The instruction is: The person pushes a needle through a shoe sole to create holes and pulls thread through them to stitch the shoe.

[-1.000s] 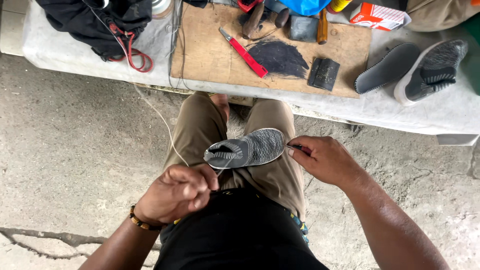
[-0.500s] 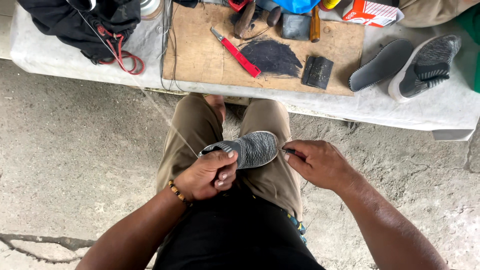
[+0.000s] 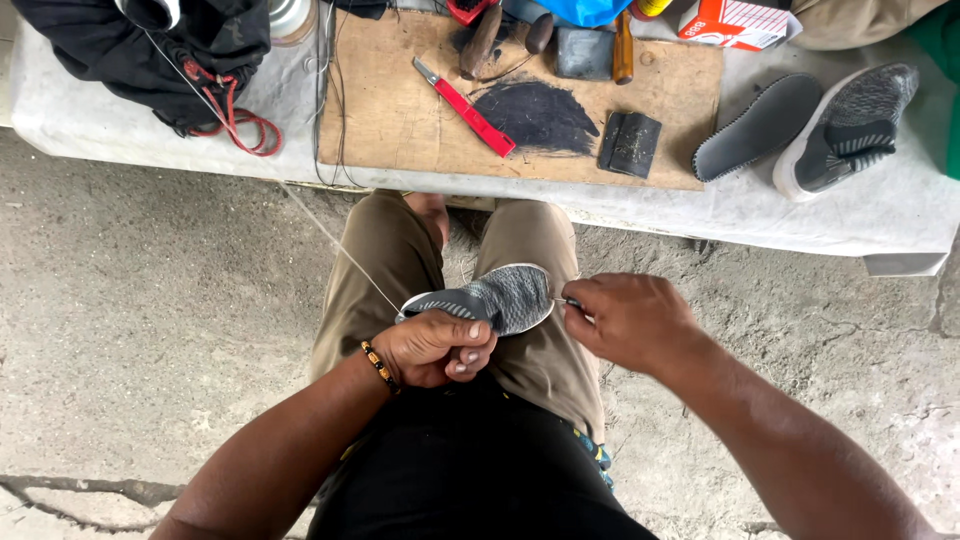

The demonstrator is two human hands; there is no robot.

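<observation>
Left hand point(image 3: 432, 347) clamps the grey shoe point(image 3: 490, 298) on the lap; right hand point(image 3: 625, 320) pinches a needle at its edge. Keep the thread point(image 3: 340, 245) taut.

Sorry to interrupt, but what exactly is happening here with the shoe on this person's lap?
A seated person is working on a grey knit shoe resting on their thighs. The left hand grips the shoe's near end, where a taut thread runs up toward the table. The right hand pinches a thin metal tool against the shoe's edge. On the table lie a wooden board, a red-handled knife, a loose insole and a second grey shoe.
</observation>
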